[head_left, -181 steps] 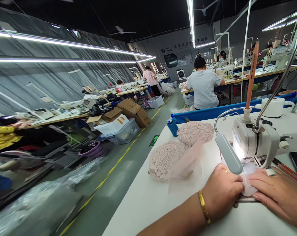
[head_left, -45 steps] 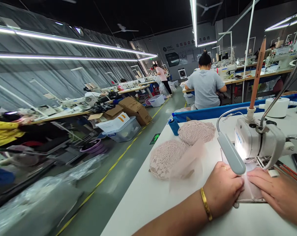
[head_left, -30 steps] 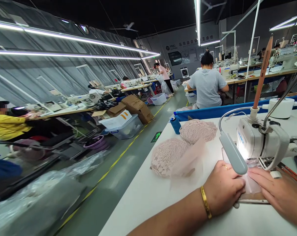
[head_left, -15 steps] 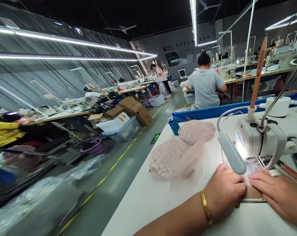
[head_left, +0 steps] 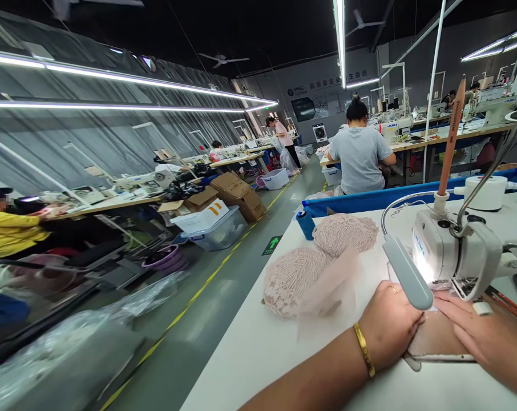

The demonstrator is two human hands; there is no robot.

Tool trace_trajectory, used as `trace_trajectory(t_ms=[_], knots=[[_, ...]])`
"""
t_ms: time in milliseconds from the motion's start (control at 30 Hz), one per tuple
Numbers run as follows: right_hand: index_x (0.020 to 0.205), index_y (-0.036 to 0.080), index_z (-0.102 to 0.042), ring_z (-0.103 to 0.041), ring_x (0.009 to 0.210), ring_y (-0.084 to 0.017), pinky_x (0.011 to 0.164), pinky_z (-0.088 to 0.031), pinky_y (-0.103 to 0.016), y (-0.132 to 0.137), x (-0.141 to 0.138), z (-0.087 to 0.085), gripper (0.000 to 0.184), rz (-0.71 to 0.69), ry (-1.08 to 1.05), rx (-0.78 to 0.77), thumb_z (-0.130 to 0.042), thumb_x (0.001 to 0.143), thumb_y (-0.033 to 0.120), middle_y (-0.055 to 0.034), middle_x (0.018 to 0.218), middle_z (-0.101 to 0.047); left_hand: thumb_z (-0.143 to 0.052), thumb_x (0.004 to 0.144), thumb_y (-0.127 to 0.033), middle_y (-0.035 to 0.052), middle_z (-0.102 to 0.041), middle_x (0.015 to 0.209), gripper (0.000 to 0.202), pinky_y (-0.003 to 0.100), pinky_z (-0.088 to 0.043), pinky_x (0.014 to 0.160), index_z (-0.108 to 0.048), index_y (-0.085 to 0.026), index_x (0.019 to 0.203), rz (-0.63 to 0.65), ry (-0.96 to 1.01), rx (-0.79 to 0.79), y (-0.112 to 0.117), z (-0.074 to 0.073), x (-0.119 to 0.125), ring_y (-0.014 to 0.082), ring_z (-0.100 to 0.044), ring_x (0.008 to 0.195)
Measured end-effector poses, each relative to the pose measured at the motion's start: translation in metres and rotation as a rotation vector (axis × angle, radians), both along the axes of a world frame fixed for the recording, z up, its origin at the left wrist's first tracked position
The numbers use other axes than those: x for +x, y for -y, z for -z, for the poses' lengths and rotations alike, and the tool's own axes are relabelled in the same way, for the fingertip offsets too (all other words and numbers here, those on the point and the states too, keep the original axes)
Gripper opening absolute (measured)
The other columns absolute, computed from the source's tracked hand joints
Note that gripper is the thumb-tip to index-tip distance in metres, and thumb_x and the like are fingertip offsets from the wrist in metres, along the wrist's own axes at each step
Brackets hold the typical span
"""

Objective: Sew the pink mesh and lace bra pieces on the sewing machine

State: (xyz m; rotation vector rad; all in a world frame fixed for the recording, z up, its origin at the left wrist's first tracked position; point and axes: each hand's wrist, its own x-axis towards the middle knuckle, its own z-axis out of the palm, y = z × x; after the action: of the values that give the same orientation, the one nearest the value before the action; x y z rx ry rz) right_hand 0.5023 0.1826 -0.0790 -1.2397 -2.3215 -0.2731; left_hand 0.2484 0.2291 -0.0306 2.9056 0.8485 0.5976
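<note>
A white sewing machine point(head_left: 433, 242) stands at the right of the white table, its light shining on the needle area. Close in front of it my left hand point(head_left: 393, 328) is closed, fingers curled down at the edge of a small piece of pale fabric point(head_left: 432, 309). My right hand point(head_left: 483, 331) lies with fingers stretched out flat across the machine's bed plate point(head_left: 440, 339), their tips at the same fabric. A grey lamp head point(head_left: 408, 274) covers part of the fabric and my left fingertips. Left of my hands lie beige lace cups point(head_left: 295, 279) with sheer fabric point(head_left: 329, 291).
A blue thread spool point(head_left: 305, 225) stands at the table's far left corner, before a blue cloth edge point(head_left: 370, 194). A pencil point(head_left: 453, 137) sticks up from the machine, near a white thread cone point(head_left: 485, 191). Ahead, a person in grey point(head_left: 359, 157) sits; boxes point(head_left: 239, 197) line the aisle.
Both hands stay at the machine. My left hand has shifted slightly back and its fingers are more curled; less of the pale fabric shows. The whole view has shifted a little.
</note>
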Motion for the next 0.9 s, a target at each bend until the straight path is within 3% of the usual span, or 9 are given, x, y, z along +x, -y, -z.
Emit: trace_trajectory(t_ms=[167,367,433,567,633,700,800,900], knots=[[0.154,0.032,-0.060,-0.079,0.088,-0.031,0.075,-0.065,-0.043,-0.001,0.004,0.009,0.063,0.007,-0.014,0.030,-0.049,0.095,0.013,-0.0101,0.115,-0.080,-0.071,0.100,-0.031,0.0097,-0.076,0.121,0.019,0.046,-0.059,0.096,-0.071,-0.019,0.116,-0.070,0.008,-0.002,0.002,-0.005,-0.002,0.0302,-0.070,0.109],[0.149,0.029,-0.063,-0.080,0.099,-0.030,0.080,-0.067,-0.040,0.000,0.008,0.011,0.057,-0.051,-0.017,0.078,-0.049,0.096,0.012,-0.0086,0.120,-0.081,-0.080,0.093,-0.054,0.0178,-0.070,0.136,0.053,0.054,-0.057,0.103,-0.068,-0.015,0.127,-0.202,-0.048,-0.064,0.005,-0.013,-0.006,0.0375,-0.065,0.122],[0.145,0.028,-0.066,-0.080,0.104,-0.028,0.084,-0.067,-0.039,0.003,0.004,0.007,0.052,-0.078,-0.052,0.073,-0.048,0.098,0.013,-0.0080,0.125,-0.081,-0.076,0.095,-0.059,0.0174,-0.072,0.130,0.053,0.055,-0.058,0.098,-0.070,-0.015,0.124,-0.254,-0.119,-0.091,0.013,-0.016,-0.004,0.0383,-0.066,0.118],[0.148,0.030,-0.066,-0.074,0.124,-0.027,0.098,-0.065,-0.036,0.010,-0.013,-0.003,0.051,-0.216,-0.143,0.052,-0.053,0.100,0.015,-0.0063,0.141,-0.074,-0.079,0.088,-0.065,0.0178,-0.075,0.099,0.055,0.048,-0.059,0.076,-0.076,-0.012,0.102,-0.341,-0.267,-0.072,0.037,-0.012,0.002,0.0367,-0.069,0.094],[0.153,0.031,-0.063,-0.071,0.128,-0.028,0.102,-0.063,-0.037,0.014,-0.022,-0.006,0.053,-0.294,-0.160,0.019,-0.056,0.101,0.019,-0.0067,0.146,-0.071,-0.083,0.083,-0.065,0.0160,-0.075,0.088,0.055,0.040,-0.054,0.062,-0.077,-0.012,0.097,-0.267,-0.303,-0.093,0.048,-0.007,0.003,0.0321,-0.069,0.080],[0.153,0.033,-0.062,-0.073,0.126,-0.028,0.102,-0.064,-0.037,0.019,-0.030,-0.005,0.051,-0.367,-0.146,-0.025,-0.058,0.103,0.023,-0.0066,0.143,-0.073,-0.083,0.083,-0.065,0.0101,-0.074,0.078,0.049,0.033,-0.044,0.050,-0.076,-0.017,0.088,-0.113,-0.329,-0.175,0.057,-0.006,0.000,0.0260,-0.067,0.068],[0.150,0.034,-0.064,-0.076,0.120,-0.026,0.100,-0.065,-0.036,0.029,-0.035,0.002,0.044,-0.444,-0.065,-0.046,-0.058,0.107,0.026,-0.0058,0.132,-0.079,-0.077,0.093,-0.053,0.0024,-0.072,0.074,0.032,0.030,-0.039,0.049,-0.071,-0.022,0.088,0.016,-0.318,-0.245,0.063,-0.021,-0.012,0.0213,-0.066,0.066],[0.146,0.031,-0.066,-0.075,0.122,-0.026,0.098,-0.065,-0.037,0.044,-0.033,0.008,0.038,-0.489,-0.011,-0.046,-0.051,0.111,0.025,-0.0083,0.130,-0.080,-0.073,0.096,-0.043,0.0079,-0.074,0.099,0.026,0.036,-0.054,0.070,-0.066,-0.019,0.099,-0.140,-0.234,-0.161,0.055,-0.046,-0.023,0.0258,-0.068,0.086]])
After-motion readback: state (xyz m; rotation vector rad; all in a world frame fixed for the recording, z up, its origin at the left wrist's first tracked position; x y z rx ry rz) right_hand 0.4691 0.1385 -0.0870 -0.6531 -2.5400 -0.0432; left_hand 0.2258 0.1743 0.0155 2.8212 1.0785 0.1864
